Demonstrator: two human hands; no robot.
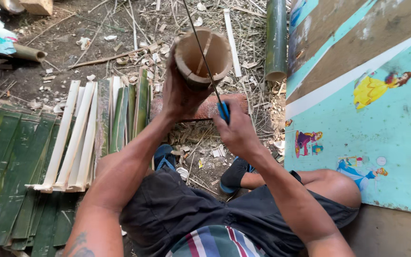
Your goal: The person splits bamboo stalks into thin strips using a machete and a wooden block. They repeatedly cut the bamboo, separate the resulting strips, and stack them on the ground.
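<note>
Head view, left hand (pixel 179 93) clamped around hollow tan bamboo tube (pixel 203 57), right hand (pixel 236 131) gripping blue-handled thin dark blade (pixel 205 62) set across tube's rim, split green bamboo strips (pixel 20 162) on ground beside.

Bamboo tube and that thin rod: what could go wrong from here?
1. The left hand grips the bamboo tube just below its open rim; if the thin rod slips out, it might jab those fingers.
2. The right hand holds only the blue handle, so the long rod could flex or wander.
3. The tube is held by one hand alone, so it may twist.
</note>
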